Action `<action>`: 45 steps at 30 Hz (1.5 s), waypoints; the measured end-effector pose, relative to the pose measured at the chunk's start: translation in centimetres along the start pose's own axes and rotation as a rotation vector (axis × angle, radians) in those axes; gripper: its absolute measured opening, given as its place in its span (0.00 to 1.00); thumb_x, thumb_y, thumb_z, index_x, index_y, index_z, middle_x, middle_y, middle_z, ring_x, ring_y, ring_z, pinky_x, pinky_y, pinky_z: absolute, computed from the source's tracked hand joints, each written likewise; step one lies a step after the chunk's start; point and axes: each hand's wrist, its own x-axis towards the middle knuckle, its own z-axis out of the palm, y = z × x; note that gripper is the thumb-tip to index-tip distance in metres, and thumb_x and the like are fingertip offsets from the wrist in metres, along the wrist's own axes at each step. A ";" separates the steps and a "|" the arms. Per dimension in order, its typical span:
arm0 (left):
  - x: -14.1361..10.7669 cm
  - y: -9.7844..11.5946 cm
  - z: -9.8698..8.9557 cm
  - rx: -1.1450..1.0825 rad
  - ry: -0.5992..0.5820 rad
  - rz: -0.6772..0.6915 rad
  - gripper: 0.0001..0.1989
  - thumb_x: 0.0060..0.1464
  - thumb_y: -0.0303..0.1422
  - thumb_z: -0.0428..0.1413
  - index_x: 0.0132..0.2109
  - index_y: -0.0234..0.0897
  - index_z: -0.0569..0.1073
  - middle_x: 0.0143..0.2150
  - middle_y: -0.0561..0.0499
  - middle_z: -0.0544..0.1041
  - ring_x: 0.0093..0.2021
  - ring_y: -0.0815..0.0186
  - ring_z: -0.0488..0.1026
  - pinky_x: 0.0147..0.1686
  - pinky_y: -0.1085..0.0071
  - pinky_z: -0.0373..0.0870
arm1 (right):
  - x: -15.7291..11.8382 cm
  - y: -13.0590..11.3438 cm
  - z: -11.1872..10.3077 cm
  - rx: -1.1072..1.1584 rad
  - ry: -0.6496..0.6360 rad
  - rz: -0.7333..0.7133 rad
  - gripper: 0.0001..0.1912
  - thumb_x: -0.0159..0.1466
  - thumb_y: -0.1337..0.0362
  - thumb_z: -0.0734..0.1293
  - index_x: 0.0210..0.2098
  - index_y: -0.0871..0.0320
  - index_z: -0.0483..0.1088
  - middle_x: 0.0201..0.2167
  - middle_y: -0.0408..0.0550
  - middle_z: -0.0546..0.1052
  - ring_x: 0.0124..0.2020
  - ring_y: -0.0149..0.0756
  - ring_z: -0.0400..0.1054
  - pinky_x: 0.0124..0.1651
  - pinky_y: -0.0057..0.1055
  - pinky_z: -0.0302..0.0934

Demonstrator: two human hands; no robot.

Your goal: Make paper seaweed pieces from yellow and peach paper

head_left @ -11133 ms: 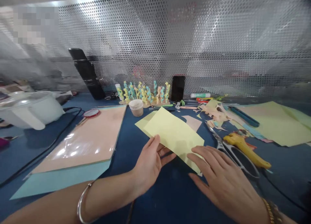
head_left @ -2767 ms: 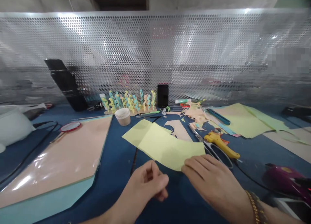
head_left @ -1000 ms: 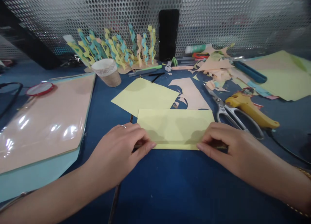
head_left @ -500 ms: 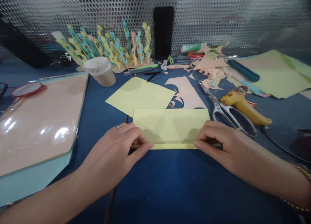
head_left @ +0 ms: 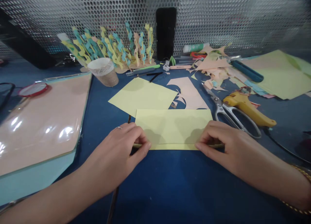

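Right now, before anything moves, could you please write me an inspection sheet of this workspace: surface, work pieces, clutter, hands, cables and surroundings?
Surface: blue table.
Work pieces: yellow sheet, narrow fold along its near edge; it overlaps a second sheet behind.
Clutter: scraps, scissors, glue gun, cup.
Left hand: pinches the fold at its left end.
Right hand: pinches the fold at its right end.
Cables: one from the glue gun; another at far left.
Surroundings: perforated panel; phone upright before it.
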 end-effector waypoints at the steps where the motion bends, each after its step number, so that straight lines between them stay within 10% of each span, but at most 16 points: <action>1: 0.0 0.0 0.0 0.004 0.000 0.004 0.09 0.58 0.37 0.50 0.32 0.40 0.67 0.34 0.52 0.71 0.37 0.61 0.67 0.35 0.65 0.62 | 0.0 0.0 0.0 -0.003 -0.005 -0.002 0.09 0.63 0.60 0.63 0.27 0.54 0.66 0.31 0.41 0.68 0.32 0.30 0.65 0.35 0.30 0.61; 9: -0.2 0.0 0.3 0.123 0.081 0.130 0.06 0.59 0.33 0.50 0.43 0.40 0.69 0.36 0.50 0.70 0.37 0.61 0.67 0.35 0.63 0.63 | 0.0 -0.1 -0.2 -0.018 -0.008 -0.033 0.09 0.63 0.62 0.63 0.27 0.55 0.65 0.31 0.43 0.69 0.32 0.32 0.66 0.36 0.31 0.62; 17: -1.0 0.8 1.3 0.380 0.223 0.446 0.34 0.52 0.15 0.45 0.54 0.62 0.68 0.42 0.50 0.68 0.39 0.61 0.63 0.42 0.58 0.60 | -0.3 -0.1 0.1 -0.163 0.047 -0.272 0.15 0.66 0.66 0.59 0.51 0.45 0.65 0.39 0.46 0.68 0.41 0.38 0.64 0.40 0.35 0.62; 38: -0.8 -2.9 -3.8 0.279 0.037 0.303 0.22 0.55 0.22 0.50 0.39 0.58 0.79 0.39 0.52 0.71 0.37 0.63 0.68 0.36 0.65 0.62 | -1.4 0.9 0.2 -0.473 0.026 -0.468 0.31 0.62 0.74 0.55 0.57 0.35 0.61 0.42 0.46 0.71 0.36 0.41 0.66 0.37 0.40 0.58; 43: -2.1 -1.1 -3.5 0.178 0.356 0.275 0.18 0.57 0.23 0.48 0.43 0.50 0.78 0.43 0.53 0.75 0.42 0.65 0.71 0.41 0.68 0.67 | -1.2 0.9 0.4 -0.489 0.039 -0.494 0.30 0.62 0.74 0.54 0.57 0.37 0.61 0.42 0.47 0.71 0.37 0.41 0.67 0.36 0.39 0.59; 45: -3.0 0.3 -2.0 0.199 0.371 0.458 0.19 0.58 0.24 0.47 0.50 0.49 0.74 0.48 0.54 0.76 0.47 0.66 0.71 0.48 0.68 0.67 | -1.1 0.9 0.5 -0.486 0.046 -0.505 0.30 0.61 0.75 0.54 0.56 0.38 0.62 0.41 0.47 0.72 0.37 0.41 0.67 0.36 0.39 0.60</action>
